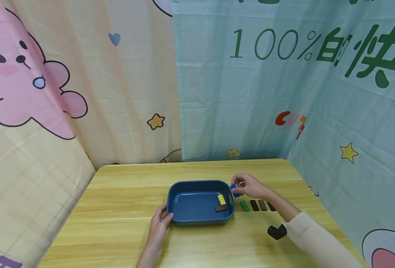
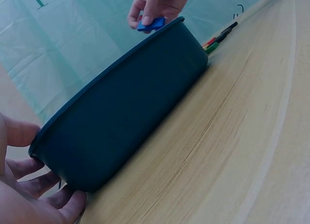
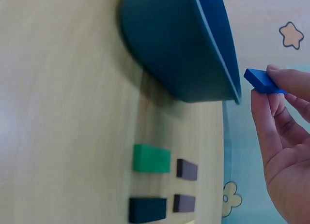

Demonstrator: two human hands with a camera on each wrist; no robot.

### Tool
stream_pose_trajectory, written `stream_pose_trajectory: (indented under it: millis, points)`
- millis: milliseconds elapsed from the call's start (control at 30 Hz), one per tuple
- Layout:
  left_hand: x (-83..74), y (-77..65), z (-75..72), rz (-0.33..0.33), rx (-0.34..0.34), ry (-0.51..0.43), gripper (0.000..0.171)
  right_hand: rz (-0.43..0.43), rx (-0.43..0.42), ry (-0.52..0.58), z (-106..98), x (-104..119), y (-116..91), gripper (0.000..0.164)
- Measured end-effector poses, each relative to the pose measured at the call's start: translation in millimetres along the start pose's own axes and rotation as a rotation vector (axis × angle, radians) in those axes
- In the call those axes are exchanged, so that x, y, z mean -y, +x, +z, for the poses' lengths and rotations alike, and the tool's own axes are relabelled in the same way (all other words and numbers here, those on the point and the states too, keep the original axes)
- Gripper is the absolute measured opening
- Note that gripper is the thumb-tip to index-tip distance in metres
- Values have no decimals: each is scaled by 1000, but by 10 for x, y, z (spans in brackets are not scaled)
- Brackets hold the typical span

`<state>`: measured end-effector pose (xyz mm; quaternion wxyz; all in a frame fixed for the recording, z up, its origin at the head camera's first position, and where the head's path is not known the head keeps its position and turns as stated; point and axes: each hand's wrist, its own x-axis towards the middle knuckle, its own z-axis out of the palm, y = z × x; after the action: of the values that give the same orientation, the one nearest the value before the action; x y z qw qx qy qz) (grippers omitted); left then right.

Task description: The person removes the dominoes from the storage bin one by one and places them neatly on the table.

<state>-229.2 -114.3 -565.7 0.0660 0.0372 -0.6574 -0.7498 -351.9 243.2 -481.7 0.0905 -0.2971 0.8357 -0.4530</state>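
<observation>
A dark blue rectangular basin (image 1: pixel 197 222) stands on the table. My left hand (image 1: pixel 158 225) grips its left end, with fingers against the rim and outer wall. Just above the basin's right rim, my right hand (image 1: pixel 251 186) pinches a small blue block (image 3: pixel 261 81) between thumb and fingers. Inside the basin lie a yellow block (image 1: pixel 221 199) and a brown block (image 1: pixel 221 208), near the right end. To the right of the basin are a green block (image 1: pixel 244 205), a black block (image 1: pixel 254 205), a brown block (image 1: pixel 262 205) and another dark block (image 1: pixel 271 206), partly hidden by my right forearm.
The wood-grain table (image 1: pixel 117 223) backs onto printed curtains (image 1: pixel 133 93). A black object (image 1: pixel 277 232) shows beside my right sleeve. More dark blocks (image 3: pixel 185 203) stand behind the front ones in the right wrist view.
</observation>
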Motion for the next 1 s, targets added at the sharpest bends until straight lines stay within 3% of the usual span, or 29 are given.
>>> stream_pose_trajectory:
  millis: [600,1000]
  points:
    - [-78,-77,-2,-29,-15,-1,46,99,19,53,86,-381,-632,17]
    - [-95,-83,-6,-31,-3,-5,47,134,87,52,211,-475,-803,14]
